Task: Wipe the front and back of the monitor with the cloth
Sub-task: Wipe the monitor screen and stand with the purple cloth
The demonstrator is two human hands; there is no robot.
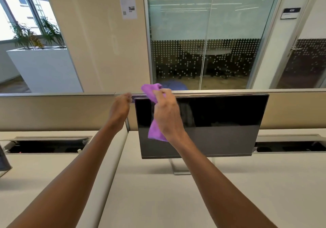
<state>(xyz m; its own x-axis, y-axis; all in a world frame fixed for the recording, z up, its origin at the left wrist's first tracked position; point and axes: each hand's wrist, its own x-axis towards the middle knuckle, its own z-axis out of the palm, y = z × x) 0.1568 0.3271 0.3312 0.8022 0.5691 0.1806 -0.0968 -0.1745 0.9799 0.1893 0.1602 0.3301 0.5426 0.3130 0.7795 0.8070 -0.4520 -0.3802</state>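
Right hand (pixel 165 115) grips cloth (pixel 153 97) — before monitor (pixel 220 122).

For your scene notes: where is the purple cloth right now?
In the head view, the purple cloth is bunched in the right hand, before the monitor's upper left corner.

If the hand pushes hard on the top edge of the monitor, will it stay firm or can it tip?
The monitor probably rocks or tilts back: a wide panel sits on one slim stand, so it looks top-heavy. The stand's foot is largely hidden, so stability is uncertain. The glossy screen likely smudges, so light strokes with the cloth seem safer.
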